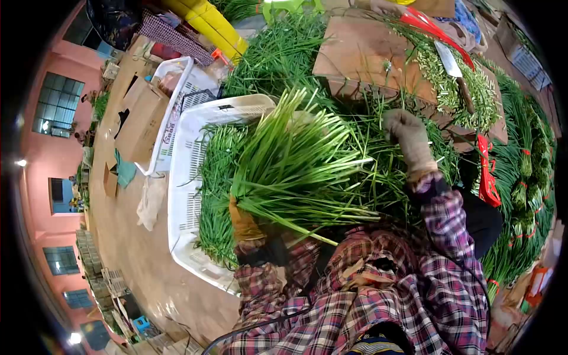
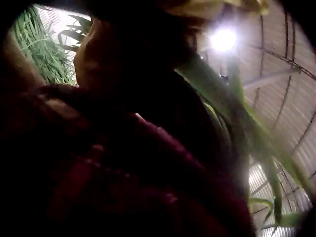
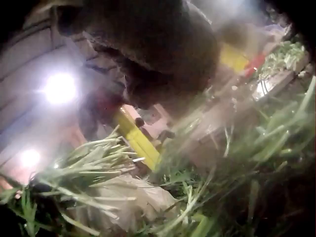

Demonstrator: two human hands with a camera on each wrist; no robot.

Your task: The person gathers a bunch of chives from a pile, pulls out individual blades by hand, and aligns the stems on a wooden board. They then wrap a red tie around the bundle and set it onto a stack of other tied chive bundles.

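Note:
A large fanned bundle of green stalks (image 1: 296, 160), pale ends up and to the right, lies across my gloved left hand (image 1: 244, 222), which grips it low at the leafy side. The left wrist view is mostly dark, with part of the tan glove (image 2: 98, 57) and some blurred leaves (image 2: 217, 81). My gloved right hand (image 1: 409, 136) hangs over loose greens (image 1: 378, 171) with its fingers curled; nothing shows in it. In the right wrist view that hand (image 3: 153, 44) is a dark shape above stalks (image 3: 94, 170).
A white basket (image 1: 180, 177) of greens stands left of the bundle, another white basket (image 1: 163, 133) behind it. A wooden block (image 1: 361, 53) bears cut pieces and a knife (image 1: 449, 59). Red ties (image 1: 488, 177) hang at its near right side. Tied bunches (image 1: 523, 160) lie far right.

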